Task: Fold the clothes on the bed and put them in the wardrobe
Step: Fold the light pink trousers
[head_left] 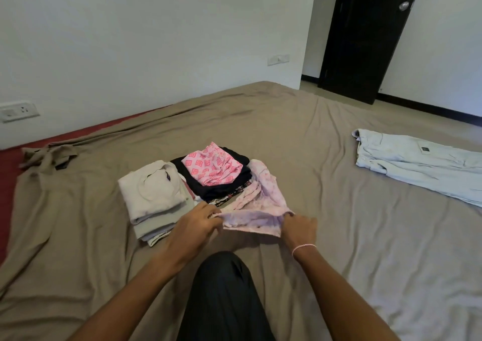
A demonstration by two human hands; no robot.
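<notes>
Single head-worn wide-angle view, facing forward and down across the bed (pixel 300 137).
It looks from close above the person's own forearms (pixel 135 286), which enter at the bottom edge; left hand (pixel 194 223) and right hand (pixel 300 227) sit just below frame centre, the wall (pixel 130 40) runs across the top, and a dark door (pixel 365 40) stands upper right.

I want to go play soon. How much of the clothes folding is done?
Done: a folded beige stack and a dark stack topped with a pink patterned piece. In hand: left hand and right hand grip a pale pink garment. Left: light blue trousers lie spread out; everything sits on the bed.
</notes>
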